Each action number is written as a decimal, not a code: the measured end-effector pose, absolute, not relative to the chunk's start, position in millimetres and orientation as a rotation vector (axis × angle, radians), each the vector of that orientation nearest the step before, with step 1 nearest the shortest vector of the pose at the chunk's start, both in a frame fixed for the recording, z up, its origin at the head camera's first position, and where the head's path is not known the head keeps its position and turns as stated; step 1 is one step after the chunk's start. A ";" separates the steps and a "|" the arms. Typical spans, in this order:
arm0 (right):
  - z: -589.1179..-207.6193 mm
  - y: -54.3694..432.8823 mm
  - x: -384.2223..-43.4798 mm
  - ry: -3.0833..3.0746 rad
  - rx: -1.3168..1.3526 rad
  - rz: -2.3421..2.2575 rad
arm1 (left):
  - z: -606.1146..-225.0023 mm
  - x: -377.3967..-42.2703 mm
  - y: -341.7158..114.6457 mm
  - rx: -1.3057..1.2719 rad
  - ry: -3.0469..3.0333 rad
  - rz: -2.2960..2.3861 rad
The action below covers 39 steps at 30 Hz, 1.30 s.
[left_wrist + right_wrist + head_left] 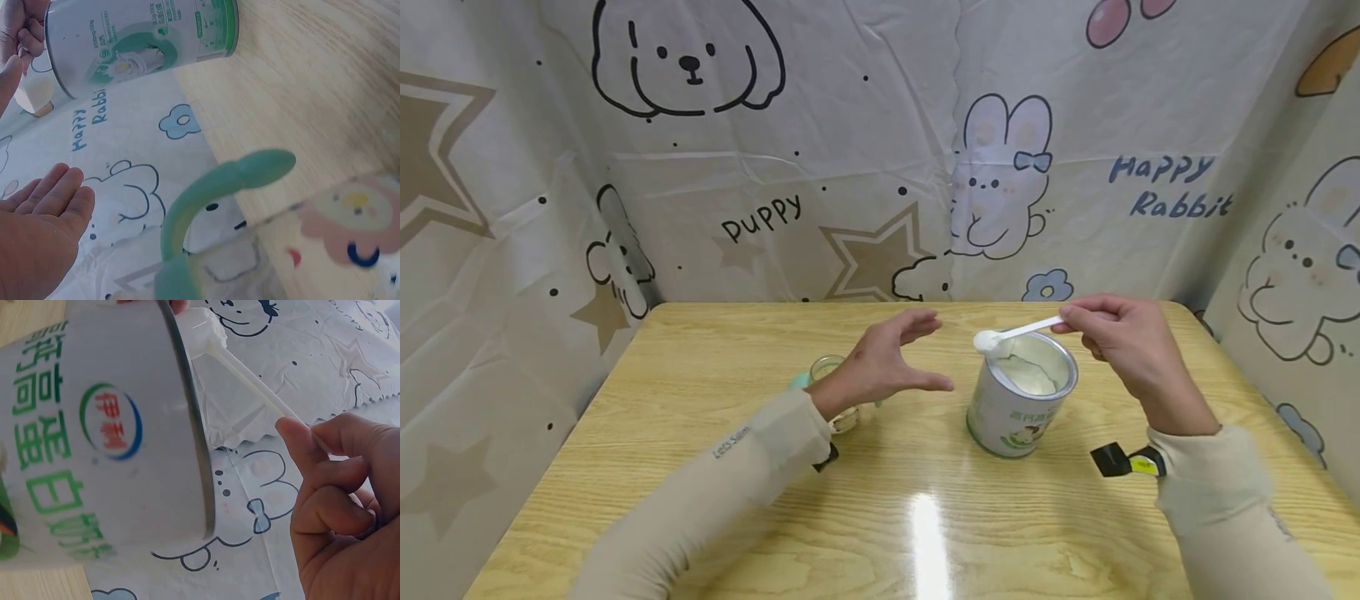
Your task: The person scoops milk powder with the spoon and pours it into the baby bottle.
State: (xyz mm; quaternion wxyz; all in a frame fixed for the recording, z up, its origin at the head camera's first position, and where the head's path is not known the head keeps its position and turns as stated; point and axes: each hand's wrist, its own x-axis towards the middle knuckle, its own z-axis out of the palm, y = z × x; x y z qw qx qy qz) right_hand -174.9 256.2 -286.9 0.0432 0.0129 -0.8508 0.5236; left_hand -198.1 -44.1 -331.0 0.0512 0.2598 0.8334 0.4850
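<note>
My right hand [1123, 342] pinches the handle end of a white plastic scoop [1030, 327]. The scoop's bowl, heaped with white powder, is over the near-left rim of an opened milk powder can [1011, 417]. Pale powder [1028, 377] fills part of the can. To the can's left, my left hand [887, 358] is in the air with thumb and fingers spread, holding nothing. Behind its wrist stands a clear cup [827, 364], partly hidden. Seen from the left wrist, the cup has a green curved spout [200, 200] and cartoon prints.
Everything stands on a light wood-grain table [880, 517]. A printed cloth [850, 167] with cartoon animals hangs behind the table and along both sides. Each wrist carries a strap; the right one has a black and yellow piece [1144, 463].
</note>
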 end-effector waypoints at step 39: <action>-290.2 206.8 -182.7 -2.553 0.090 1.745 | -335.9 -196.5 -108.7 0.701 2.662 1.379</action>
